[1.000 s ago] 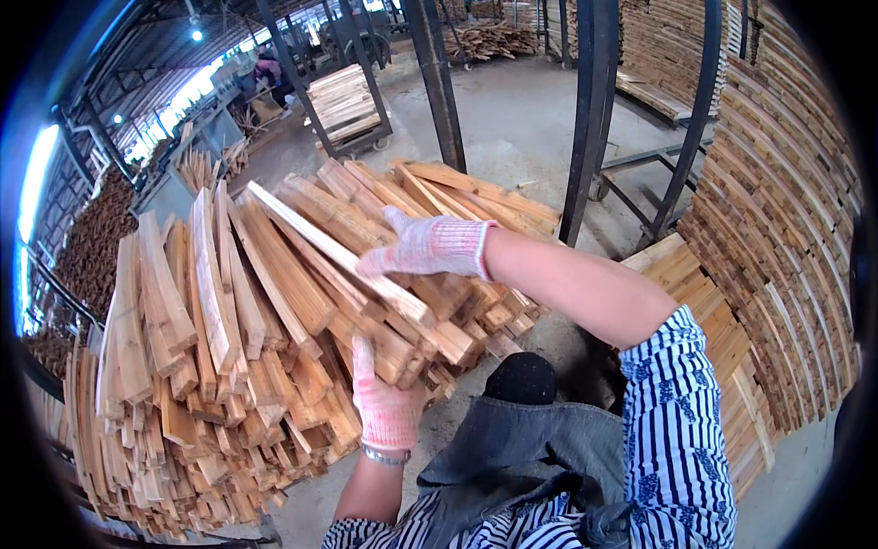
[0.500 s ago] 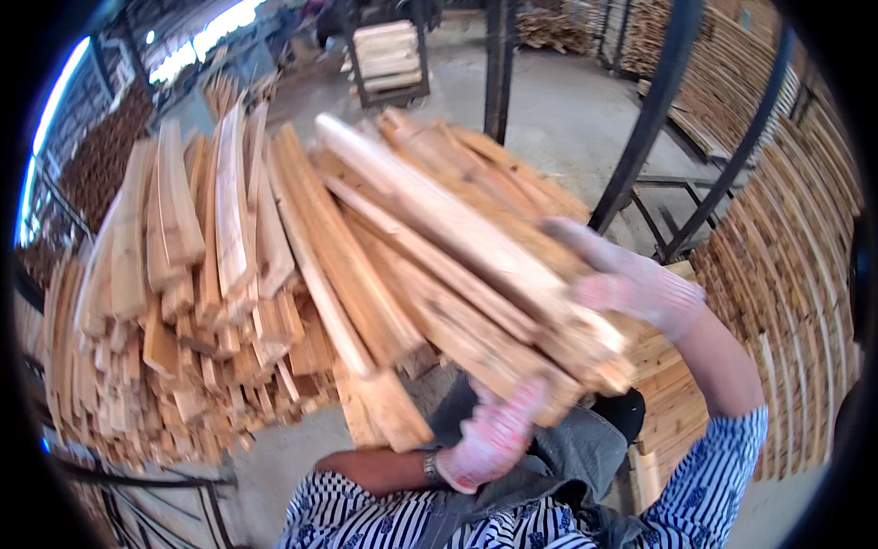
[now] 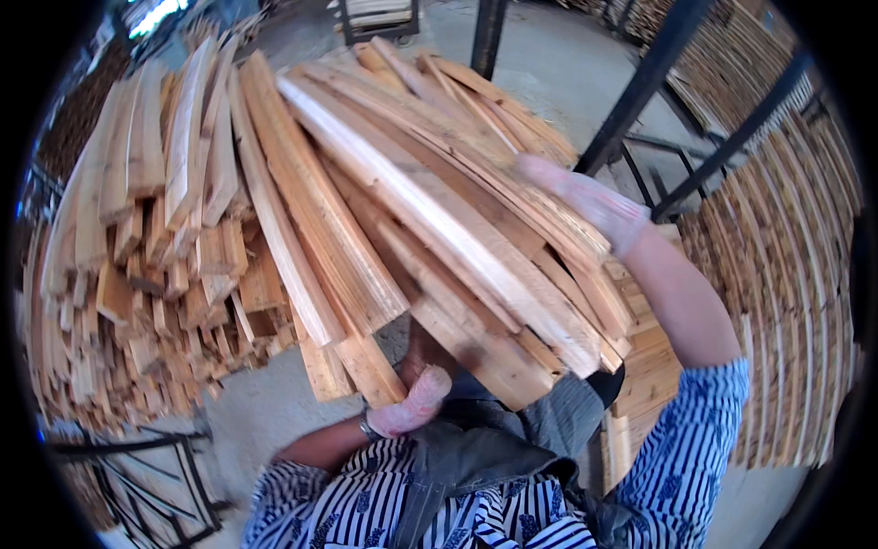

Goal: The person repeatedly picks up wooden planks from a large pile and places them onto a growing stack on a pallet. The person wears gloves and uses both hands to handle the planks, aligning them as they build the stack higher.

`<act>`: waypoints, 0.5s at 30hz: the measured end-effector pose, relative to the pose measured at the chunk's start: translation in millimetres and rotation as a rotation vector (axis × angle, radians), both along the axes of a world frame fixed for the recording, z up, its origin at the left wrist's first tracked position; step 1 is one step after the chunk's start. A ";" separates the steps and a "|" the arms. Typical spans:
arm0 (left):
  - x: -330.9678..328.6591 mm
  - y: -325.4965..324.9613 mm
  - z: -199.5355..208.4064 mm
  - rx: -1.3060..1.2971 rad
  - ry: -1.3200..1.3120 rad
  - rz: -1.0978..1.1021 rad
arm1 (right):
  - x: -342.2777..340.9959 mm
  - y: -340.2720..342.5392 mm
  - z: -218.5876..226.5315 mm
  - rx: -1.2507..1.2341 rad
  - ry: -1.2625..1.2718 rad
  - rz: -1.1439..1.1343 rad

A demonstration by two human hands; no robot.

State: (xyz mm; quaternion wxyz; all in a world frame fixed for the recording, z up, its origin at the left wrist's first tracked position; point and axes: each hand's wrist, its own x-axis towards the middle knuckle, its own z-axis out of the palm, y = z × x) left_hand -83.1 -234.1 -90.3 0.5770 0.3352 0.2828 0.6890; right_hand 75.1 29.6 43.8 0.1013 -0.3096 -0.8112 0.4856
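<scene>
Several long wooden boards lie fanned across the middle, their near ends pointing at my body. My right hand, in a pale pinkish glove, lies along the right side of these boards with its fingers stretched out. Below the boards' near ends, my left hand, gloved too, is beside the end of a lower board. Its fingers are turned away and partly hidden, so its grip does not show. A pale board rests on top of the fanned ones.
A high heap of cut boards stands on the left. Dark metal posts rise at the right, near a tall stack of slats. A black metal frame stands at the lower left, and a loaded cart at the back.
My left hand has come away from the boards' near ends, moving left and down. The pale board has settled onto the others. My right hand has slid farther up along the boards.
</scene>
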 end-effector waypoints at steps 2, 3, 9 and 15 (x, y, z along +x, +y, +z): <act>11.4 3.8 -2.3 -0.213 -0.194 0.082 | -27.0 6.6 -27.9 -0.393 0.154 -0.039; 10.7 5.2 2.0 -0.183 -0.158 0.075 | -32.5 -6.5 -19.5 -0.475 0.184 -0.002; 12.8 5.9 -9.0 -0.263 -0.415 -0.019 | -39.3 -45.1 33.3 0.177 -0.087 -0.076; -10.4 -11.8 -50.0 -0.245 -0.157 -0.131 | -40.3 -40.2 39.6 0.172 -0.248 -0.056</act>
